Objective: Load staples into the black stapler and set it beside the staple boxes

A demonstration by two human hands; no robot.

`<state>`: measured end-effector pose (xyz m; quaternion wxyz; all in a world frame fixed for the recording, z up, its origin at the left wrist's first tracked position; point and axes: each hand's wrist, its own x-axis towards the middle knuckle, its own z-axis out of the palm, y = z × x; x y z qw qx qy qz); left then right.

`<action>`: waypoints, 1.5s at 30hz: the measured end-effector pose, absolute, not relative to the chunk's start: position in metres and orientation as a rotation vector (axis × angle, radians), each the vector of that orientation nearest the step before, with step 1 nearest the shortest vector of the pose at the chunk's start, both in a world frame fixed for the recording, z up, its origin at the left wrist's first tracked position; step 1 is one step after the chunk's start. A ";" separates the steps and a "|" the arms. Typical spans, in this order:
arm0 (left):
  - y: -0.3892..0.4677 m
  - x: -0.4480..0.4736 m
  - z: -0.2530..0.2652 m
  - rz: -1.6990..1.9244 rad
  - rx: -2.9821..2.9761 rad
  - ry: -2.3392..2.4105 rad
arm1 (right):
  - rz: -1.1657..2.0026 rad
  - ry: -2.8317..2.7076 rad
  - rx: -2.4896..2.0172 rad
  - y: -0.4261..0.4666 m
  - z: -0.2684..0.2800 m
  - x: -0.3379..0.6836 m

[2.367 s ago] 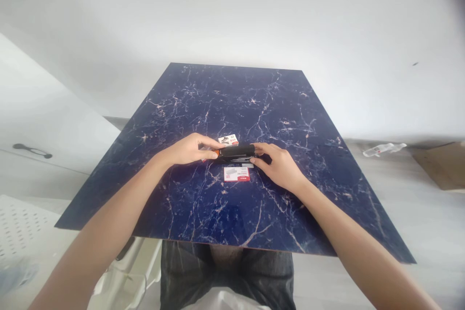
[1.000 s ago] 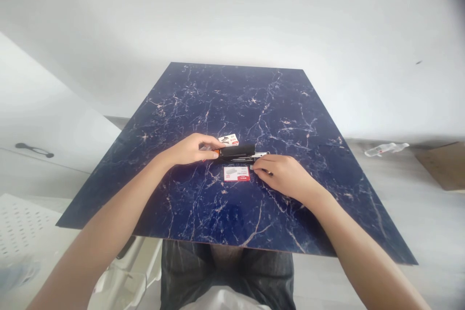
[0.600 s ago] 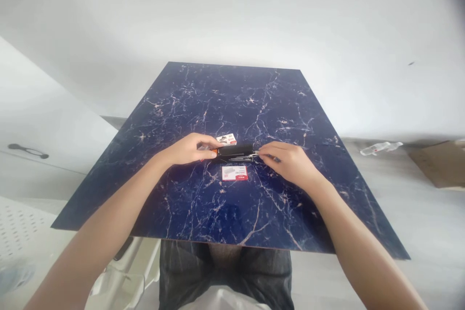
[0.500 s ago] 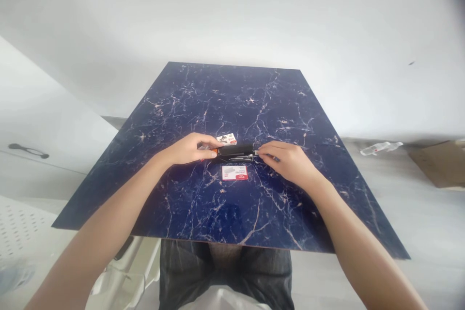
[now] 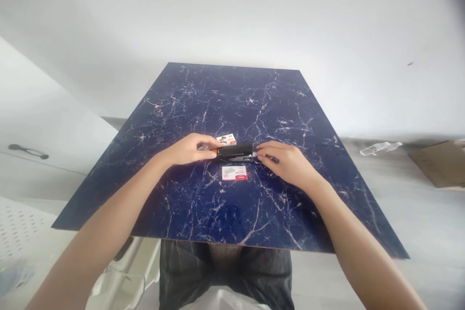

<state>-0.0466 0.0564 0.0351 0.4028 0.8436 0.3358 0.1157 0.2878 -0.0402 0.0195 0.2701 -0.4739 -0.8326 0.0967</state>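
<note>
A black stapler (image 5: 236, 150) with an orange part at its left end lies on the dark blue marbled table (image 5: 232, 101). My left hand (image 5: 189, 148) is closed around the stapler's left end, thumb and fingers gripping it. At the other end, my right hand (image 5: 281, 157) pinches a short silver metal piece (image 5: 254, 153) that sticks out of the stapler; most of it is hidden by the body and fingertips. Just behind the stapler is a small white and red box (image 5: 227, 139). In front of it lies a flat white and red printed box or card (image 5: 234, 173).
Past the table's right edge, a clear plastic bottle (image 5: 379, 148) and a brown cardboard box (image 5: 439, 163) are on the floor. A white wall (image 5: 232, 14) rises behind the table. Cream plastic containers (image 5: 141, 264) stand below the near left edge.
My right hand has moved slightly left, closer to the stapler. Less of the silver metal piece sticks out of its right end. My left hand and both boxes have stayed put.
</note>
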 end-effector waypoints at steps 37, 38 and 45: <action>0.003 0.005 0.019 0.696 2.472 1.139 | 0.600 -1.953 -1.492 -0.044 0.019 0.247; 0.001 0.006 0.017 0.722 2.434 1.095 | 0.593 -1.928 -1.501 -0.044 0.016 0.245; -0.006 0.004 0.019 0.459 2.155 0.696 | 0.563 -1.766 -1.450 -0.041 0.006 0.249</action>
